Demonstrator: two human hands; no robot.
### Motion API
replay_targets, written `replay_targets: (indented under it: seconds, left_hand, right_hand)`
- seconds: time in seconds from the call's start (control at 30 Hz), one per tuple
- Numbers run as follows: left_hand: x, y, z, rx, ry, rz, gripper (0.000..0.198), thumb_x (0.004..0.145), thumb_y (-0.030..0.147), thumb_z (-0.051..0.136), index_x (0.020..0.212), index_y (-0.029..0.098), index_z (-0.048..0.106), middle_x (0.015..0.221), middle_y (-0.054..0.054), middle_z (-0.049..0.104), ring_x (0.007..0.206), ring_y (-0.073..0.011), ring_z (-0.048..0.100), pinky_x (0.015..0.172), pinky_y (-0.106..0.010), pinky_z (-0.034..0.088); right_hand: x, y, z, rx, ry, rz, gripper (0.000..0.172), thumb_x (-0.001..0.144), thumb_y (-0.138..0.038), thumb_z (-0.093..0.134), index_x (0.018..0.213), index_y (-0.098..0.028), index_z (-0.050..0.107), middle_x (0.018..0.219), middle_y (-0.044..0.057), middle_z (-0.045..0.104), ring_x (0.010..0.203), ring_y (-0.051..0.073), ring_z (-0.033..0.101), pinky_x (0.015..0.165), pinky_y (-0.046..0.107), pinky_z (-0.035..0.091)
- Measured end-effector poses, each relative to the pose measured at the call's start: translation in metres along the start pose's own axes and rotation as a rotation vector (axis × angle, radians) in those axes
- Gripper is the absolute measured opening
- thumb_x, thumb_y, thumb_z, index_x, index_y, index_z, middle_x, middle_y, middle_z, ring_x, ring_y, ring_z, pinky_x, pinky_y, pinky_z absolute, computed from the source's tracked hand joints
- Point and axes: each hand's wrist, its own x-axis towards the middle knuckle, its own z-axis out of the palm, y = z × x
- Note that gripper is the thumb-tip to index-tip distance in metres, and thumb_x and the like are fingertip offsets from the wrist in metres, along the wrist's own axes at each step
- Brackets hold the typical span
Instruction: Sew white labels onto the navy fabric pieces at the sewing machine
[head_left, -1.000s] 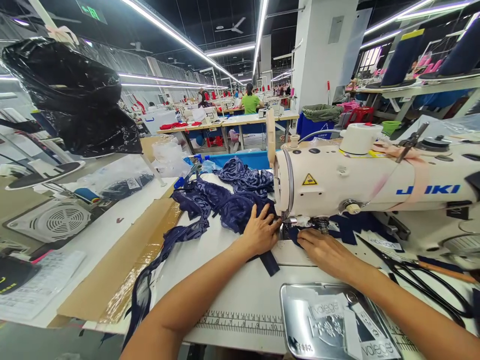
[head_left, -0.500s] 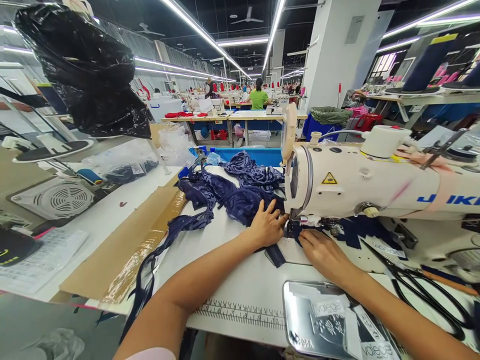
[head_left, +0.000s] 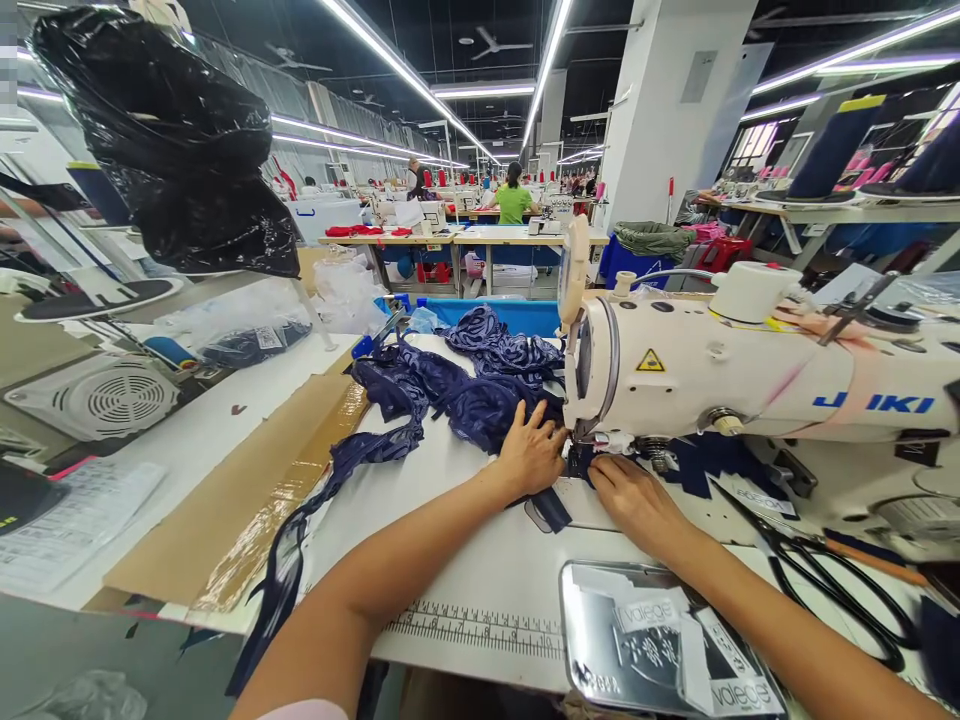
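Observation:
My left hand lies with fingers spread on a navy bra, just left of the needle area of a white sewing machine. Close by on the right, my right hand has its fingers pressed together on the edge of navy fabric at the presser foot; its fingertips are partly hidden. A short navy strip sticks out toward me below the left hand. More of the gathered navy lace and straps spreads to the left, one long strap hanging over the table's front edge.
A metal tray of white labels sits below my right forearm. Black scissors lie at the right. A printed ruler runs along the front edge. Taped cardboard borders the left; a black plastic-wrapped bundle stands above it.
The view has turned slightly right, so the machine and scissors appear a little further left. Both hands stay at the needle area, with almost no visible shift of the fabric.

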Motion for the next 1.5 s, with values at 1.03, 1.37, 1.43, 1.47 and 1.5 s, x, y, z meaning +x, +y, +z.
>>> replay_targets:
  seconds: [1.03,1.37,1.43,1.47,1.5]
  left_hand:
    - [-0.024,0.024,-0.036,-0.367,-0.136,0.322,0.020,0.086,0.012,0.037,0.083,0.013,0.057,0.077,-0.005,0.059,0.071,-0.0157,0.053,0.067,-0.027,0.039]
    - [-0.027,0.031,-0.027,-1.113,-0.218,-0.268,0.016,0.074,0.026,0.058,0.065,0.014,0.054,0.053,0.006,0.045,0.045,-0.0068,0.040,0.048,-0.020,0.032]
    - [-0.030,0.029,-0.027,-1.223,-0.247,-0.337,0.016,0.074,0.028,0.057,0.068,0.014,0.057,0.052,0.006,0.044,0.043,-0.0060,0.039,0.045,-0.019,0.031]
    - [-0.031,0.028,-0.027,-1.267,-0.244,-0.354,0.016,0.073,0.029,0.057,0.069,0.013,0.058,0.052,0.005,0.045,0.044,-0.0059,0.040,0.045,-0.019,0.032]
    - [-0.032,0.027,-0.027,-1.304,-0.233,-0.367,0.017,0.071,0.030,0.059,0.068,0.013,0.059,0.054,0.005,0.046,0.045,-0.0058,0.041,0.046,-0.019,0.032]
  right_hand:
    - [-0.047,-0.003,-0.086,0.514,-0.360,-0.014,0.013,0.086,-0.017,0.045,0.078,-0.017,0.055,0.078,0.003,0.057,0.069,0.016,0.052,0.064,0.027,0.039]
    - [-0.043,-0.026,-0.079,0.510,-0.543,-0.079,0.023,0.077,0.002,0.040,0.080,-0.019,0.049,0.080,0.002,0.050,0.062,0.013,0.047,0.055,0.026,0.031]
    - [-0.041,-0.027,-0.078,0.529,-0.568,-0.077,0.020,0.076,0.000,0.041,0.079,-0.019,0.048,0.079,0.002,0.050,0.060,0.013,0.047,0.054,0.026,0.031]
    - [-0.040,-0.027,-0.078,0.530,-0.585,-0.080,0.020,0.076,0.000,0.042,0.078,-0.019,0.048,0.079,0.002,0.051,0.060,0.013,0.047,0.054,0.026,0.031]
    - [-0.039,-0.029,-0.079,0.531,-0.603,-0.080,0.019,0.076,-0.001,0.042,0.077,-0.019,0.048,0.079,0.002,0.052,0.060,0.014,0.048,0.054,0.026,0.031]
